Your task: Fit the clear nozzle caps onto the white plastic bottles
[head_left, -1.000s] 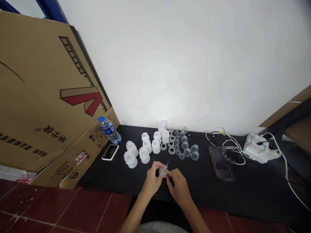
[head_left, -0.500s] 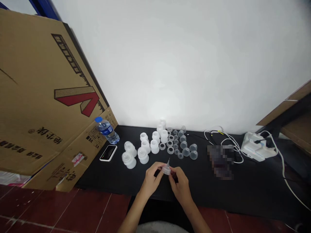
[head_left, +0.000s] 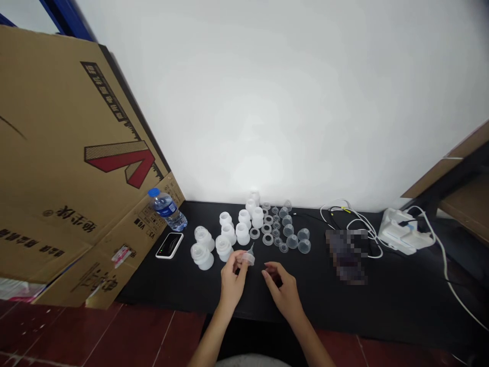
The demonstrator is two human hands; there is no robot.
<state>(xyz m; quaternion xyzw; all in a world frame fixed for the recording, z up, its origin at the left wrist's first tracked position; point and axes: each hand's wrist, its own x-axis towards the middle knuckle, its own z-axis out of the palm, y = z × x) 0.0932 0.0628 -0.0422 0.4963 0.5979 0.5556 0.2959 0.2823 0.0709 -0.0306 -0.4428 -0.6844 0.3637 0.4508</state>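
A flattened cardboard box (head_left: pixel 76 168) leans at the left end of the counter (head_left: pixel 401 300), with a plastic water bottle (head_left: pixel 167 210) and a phone (head_left: pixel 169 245) just right of it. Moulded plastic sleeves (head_left: pixel 242 233) stand mid-counter, with plastic rings (head_left: pixel 268 239) and plastic cups (head_left: pixel 292 241) to their right. Farther right lie a blurred object (head_left: pixel 346 255), cables (head_left: pixel 362 219) and a charger (head_left: pixel 401 239), against the wall (head_left: pixel 267 102).

Held cap (head_left: pixel 248 259): clear, frosted
Silicone cups (head_left: pixel 242 233): milky white
Worktop (head_left: pixel 401 300): matte black
Cardboard sheet (head_left: pixel 57 153): tan, red-and-black chevron print
Bottle cap (head_left: pixel 154 192): blue
Cables (head_left: pixel 362 219): white, yellow accent
Floor tiles (head_left: pixel 95 331): dark red, pale joint lines
Wall (head_left: pixel 290 102): white
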